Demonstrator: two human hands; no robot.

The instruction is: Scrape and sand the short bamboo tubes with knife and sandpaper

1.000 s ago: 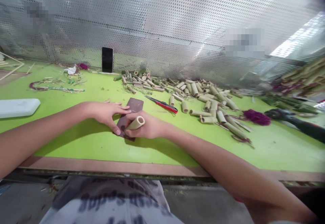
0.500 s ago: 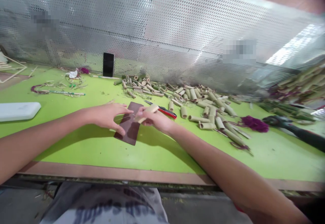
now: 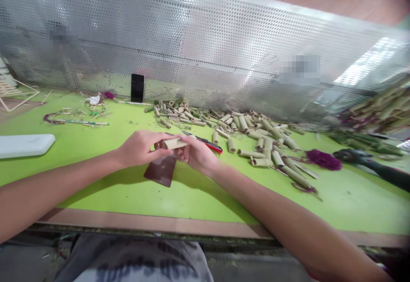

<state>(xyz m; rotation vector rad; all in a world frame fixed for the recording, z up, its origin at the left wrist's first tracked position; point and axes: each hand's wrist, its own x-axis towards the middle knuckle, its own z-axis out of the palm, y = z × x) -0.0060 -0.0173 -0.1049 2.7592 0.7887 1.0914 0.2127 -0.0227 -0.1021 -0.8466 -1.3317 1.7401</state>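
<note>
A short pale bamboo tube point(image 3: 175, 143) is held between both hands above the green table. My left hand point(image 3: 141, 147) pinches its left end between thumb and fingers. Around the other end, my right hand point(image 3: 200, 154) has its thumb on top and its fingers curled beneath. Under the hands lies a dark brown rectangular sheet point(image 3: 161, 173), its far part hidden by them. Just behind my right hand rests a red and black knife point(image 3: 211, 145), partly covered.
Cut bamboo pieces point(image 3: 243, 124) are heaped behind and to the right. Purple string point(image 3: 323, 159) and a dark-handled tool point(image 3: 368, 162) lie at the right. A phone point(image 3: 137, 88) leans on the perforated metal screen point(image 3: 211, 39). A white block point(image 3: 25, 145) sits at the left.
My left hand has moved right from over the brown sheet and closed on the bamboo tube's left end. My right hand still holds the tube, now turned more level.
</note>
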